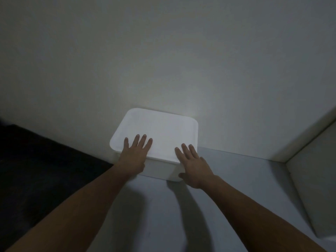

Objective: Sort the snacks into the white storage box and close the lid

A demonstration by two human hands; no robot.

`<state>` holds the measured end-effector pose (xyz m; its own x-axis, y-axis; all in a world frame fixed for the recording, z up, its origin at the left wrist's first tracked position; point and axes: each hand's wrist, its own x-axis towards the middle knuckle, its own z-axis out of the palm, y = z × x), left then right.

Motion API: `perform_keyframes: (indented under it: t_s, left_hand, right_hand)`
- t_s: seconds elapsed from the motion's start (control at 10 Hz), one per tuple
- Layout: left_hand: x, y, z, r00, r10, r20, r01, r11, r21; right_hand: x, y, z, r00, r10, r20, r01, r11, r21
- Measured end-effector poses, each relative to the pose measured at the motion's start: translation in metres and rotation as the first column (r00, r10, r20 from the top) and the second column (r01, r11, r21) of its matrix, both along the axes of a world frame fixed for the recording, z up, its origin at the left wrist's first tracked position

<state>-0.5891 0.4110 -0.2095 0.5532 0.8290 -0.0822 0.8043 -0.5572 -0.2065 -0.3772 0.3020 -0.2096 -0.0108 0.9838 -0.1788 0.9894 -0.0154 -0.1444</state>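
Note:
The white storage box (160, 170) stands on a pale surface against the wall, with its white lid (158, 131) lying flat on top. My left hand (135, 153) rests on the lid's near left part, fingers straight and spread. On the lid's near right corner lies my right hand (192, 164), fingers straight, its thumb down along the box's front side. No snacks are visible; the lid hides the inside of the box.
A plain pale wall (163, 51) rises right behind the box. A dark area (36, 170) lies to the left. White cushion-like blocks (312, 188) border the pale surface (154, 215) on the right. The light is dim.

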Motion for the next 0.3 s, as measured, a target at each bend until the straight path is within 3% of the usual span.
perform_keyframes:
  t_s: [0.2, 0.3]
  left_hand:
    - [0.024, -0.046, 0.009, 0.987, -0.119, 0.112, 0.119, 0.993, 0.012]
    - [0.036, -0.073, 0.010, 0.955, -0.232, 0.185, 0.217, 0.971, 0.096]
  right_hand:
    - [0.017, -0.048, 0.009, 0.994, -0.097, -0.047, 0.099, 0.993, 0.060]
    - [0.033, -0.078, 0.013, 0.981, -0.178, -0.078, 0.181, 0.983, 0.031]
